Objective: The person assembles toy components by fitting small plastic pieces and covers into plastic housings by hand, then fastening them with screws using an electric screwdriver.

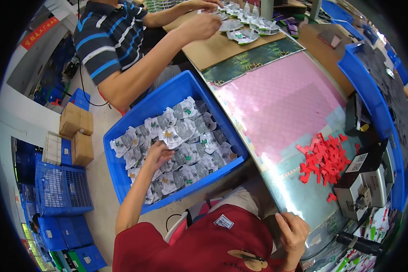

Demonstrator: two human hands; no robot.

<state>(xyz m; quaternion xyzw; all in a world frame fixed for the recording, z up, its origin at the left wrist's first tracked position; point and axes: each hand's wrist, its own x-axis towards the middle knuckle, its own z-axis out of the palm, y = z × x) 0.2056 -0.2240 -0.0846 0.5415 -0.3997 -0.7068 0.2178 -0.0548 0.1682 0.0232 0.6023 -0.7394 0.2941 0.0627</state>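
My left hand [158, 155] reaches into a large blue bin [114, 170], its fingers at the lower edge of a white plastic part [174, 134]. Many similar white and clear parts with small green or orange pieces fill the bin. Whether the fingers grip the part cannot be made out. At the table's near edge, my right hand [293, 231] is raised with its fingers curled, and what they hold, if anything, is hidden. Beyond it on the table lies a pile of small red parts [324, 158].
A co-worker in a striped shirt [106, 41] works at the far table end, beside white parts [242, 36] on cardboard. A metal device [362, 186] and a black-handled tool [360, 243] are at the right. Blue crates [61, 188] and cardboard boxes [82, 149] stand on the left floor.
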